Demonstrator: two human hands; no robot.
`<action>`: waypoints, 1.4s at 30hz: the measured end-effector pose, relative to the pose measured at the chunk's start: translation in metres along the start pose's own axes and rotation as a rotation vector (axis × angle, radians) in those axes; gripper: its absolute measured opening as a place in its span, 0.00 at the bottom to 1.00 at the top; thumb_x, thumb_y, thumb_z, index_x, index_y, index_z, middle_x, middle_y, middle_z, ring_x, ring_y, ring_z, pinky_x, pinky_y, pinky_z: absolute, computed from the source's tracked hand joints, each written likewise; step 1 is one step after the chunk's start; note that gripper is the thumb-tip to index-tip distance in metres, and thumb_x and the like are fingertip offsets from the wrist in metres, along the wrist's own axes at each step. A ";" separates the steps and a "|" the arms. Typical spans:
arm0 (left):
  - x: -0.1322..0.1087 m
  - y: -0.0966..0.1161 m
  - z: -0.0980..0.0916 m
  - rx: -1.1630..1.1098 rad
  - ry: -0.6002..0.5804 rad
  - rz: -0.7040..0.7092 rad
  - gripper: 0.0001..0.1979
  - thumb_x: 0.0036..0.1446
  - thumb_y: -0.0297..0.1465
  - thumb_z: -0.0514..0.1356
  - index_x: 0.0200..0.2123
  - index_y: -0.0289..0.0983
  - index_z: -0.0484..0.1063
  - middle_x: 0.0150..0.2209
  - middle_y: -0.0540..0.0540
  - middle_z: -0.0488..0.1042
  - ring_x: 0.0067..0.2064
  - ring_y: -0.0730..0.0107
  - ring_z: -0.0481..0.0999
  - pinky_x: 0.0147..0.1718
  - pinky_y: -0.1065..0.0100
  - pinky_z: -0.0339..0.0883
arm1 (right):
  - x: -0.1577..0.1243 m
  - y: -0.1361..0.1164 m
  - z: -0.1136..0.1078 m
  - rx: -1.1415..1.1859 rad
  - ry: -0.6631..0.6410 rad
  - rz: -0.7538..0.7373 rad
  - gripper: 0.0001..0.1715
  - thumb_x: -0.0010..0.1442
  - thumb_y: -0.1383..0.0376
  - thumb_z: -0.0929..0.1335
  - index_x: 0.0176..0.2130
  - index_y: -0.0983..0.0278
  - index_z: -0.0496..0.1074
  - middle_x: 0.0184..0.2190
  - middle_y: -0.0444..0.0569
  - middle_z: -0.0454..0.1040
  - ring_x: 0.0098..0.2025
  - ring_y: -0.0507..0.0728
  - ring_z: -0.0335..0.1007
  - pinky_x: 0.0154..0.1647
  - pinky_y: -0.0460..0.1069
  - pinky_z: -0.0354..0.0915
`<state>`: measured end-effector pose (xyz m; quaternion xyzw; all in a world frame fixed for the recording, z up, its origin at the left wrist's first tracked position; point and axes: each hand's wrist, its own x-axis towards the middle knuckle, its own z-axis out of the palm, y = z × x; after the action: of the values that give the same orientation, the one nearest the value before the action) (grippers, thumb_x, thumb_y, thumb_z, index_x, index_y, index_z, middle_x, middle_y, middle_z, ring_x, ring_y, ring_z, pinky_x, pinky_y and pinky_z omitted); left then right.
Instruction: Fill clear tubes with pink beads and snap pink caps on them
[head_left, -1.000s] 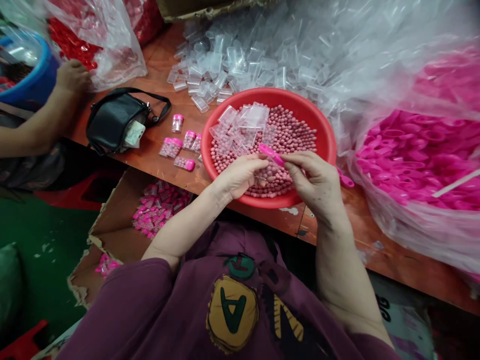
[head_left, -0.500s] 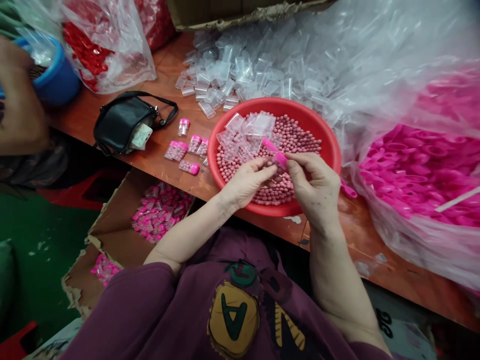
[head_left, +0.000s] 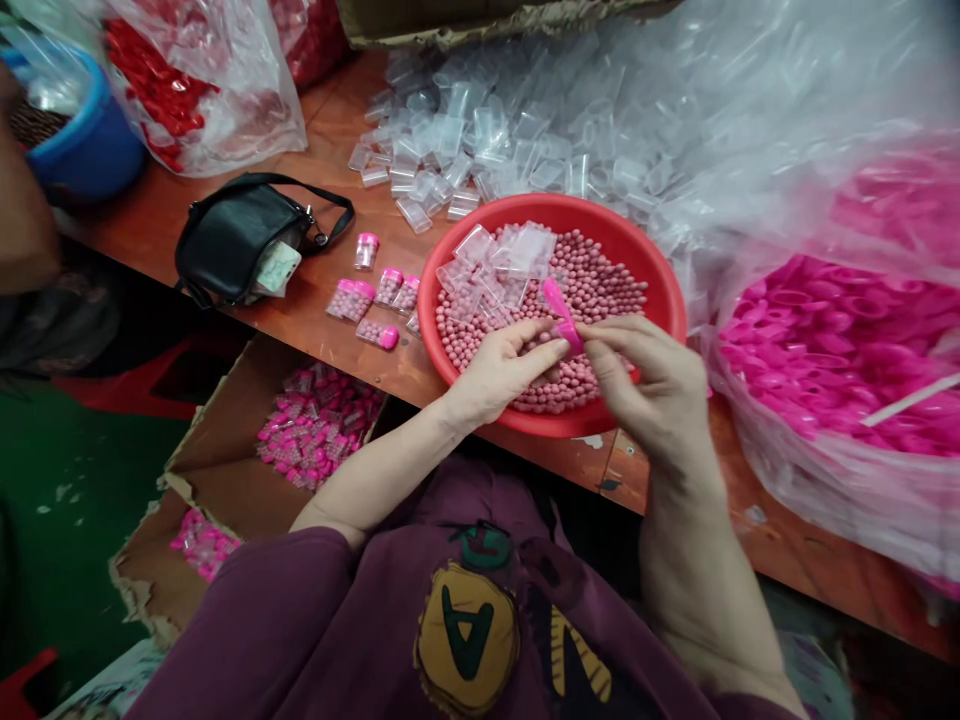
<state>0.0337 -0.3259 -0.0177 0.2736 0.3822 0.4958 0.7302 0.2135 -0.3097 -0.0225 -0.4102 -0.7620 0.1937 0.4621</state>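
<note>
A long wooden workbench (head_left: 352, 120) runs across the head view, and a torn cardboard carton (head_left: 202, 440) stands open just below its near edge. A red plastic basin (head_left: 670, 300) sits near the middle of the bench, holding a bed of pink beads (head_left: 600, 290) with a cluster of clear vials (head_left: 487, 270) lying on top. Beyond it, a large heap of loose clear vials (head_left: 435, 140) spreads over the wood, and to the right a clear plastic bag (head_left: 810, 510) bulges with loose pink caps (head_left: 810, 340).

A few filled, capped vials (head_left: 351, 298) lie on the bench left of the basin, and many more pink-capped packs (head_left: 319, 425) fill the carton. Plenty of beads, empty vials and caps remain.

Both forearms reach forward from purple sleeves (head_left: 285, 590), angling inward to bring the hands together above the basin. The left hand (head_left: 499, 372) and right hand (head_left: 649, 400) pinch one small vial with a pink cap (head_left: 559, 305) between them, just over the beads. Its clear body is mostly hidden by the fingers, so I can't tell whether it holds beads.

Further left lie a black handbag (head_left: 236, 240) and a blue tub (head_left: 90, 140), with a co-worker's forearm (head_left: 19, 200) at the frame's edge.
</note>
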 end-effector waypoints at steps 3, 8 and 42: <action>-0.003 0.005 -0.003 0.070 -0.188 -0.120 0.23 0.48 0.41 0.83 0.40 0.35 0.81 0.27 0.53 0.75 0.26 0.79 0.71 0.26 0.73 0.60 | 0.014 0.008 0.003 0.254 -0.003 0.252 0.22 0.75 0.44 0.70 0.50 0.54 0.86 0.41 0.49 0.86 0.45 0.60 0.85 0.48 0.57 0.82; 0.002 0.012 -0.007 -0.049 -0.150 -0.213 0.16 0.52 0.35 0.81 0.36 0.33 0.81 0.30 0.48 0.80 0.30 0.75 0.77 0.31 0.72 0.69 | 0.021 0.009 0.013 0.489 -0.032 0.326 0.33 0.75 0.36 0.66 0.57 0.55 0.84 0.45 0.50 0.86 0.51 0.63 0.86 0.56 0.61 0.82; 0.005 0.003 -0.005 -0.042 -0.048 -0.133 0.16 0.69 0.42 0.66 0.35 0.35 0.79 0.31 0.45 0.81 0.31 0.69 0.77 0.29 0.69 0.65 | -0.022 0.020 0.013 -0.218 -0.175 -0.077 0.59 0.63 0.48 0.79 0.80 0.58 0.55 0.71 0.65 0.70 0.72 0.75 0.68 0.72 0.73 0.68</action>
<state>0.0291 -0.3200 -0.0193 0.2444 0.3713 0.4474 0.7760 0.2163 -0.3145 -0.0542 -0.4100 -0.8311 0.1268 0.3536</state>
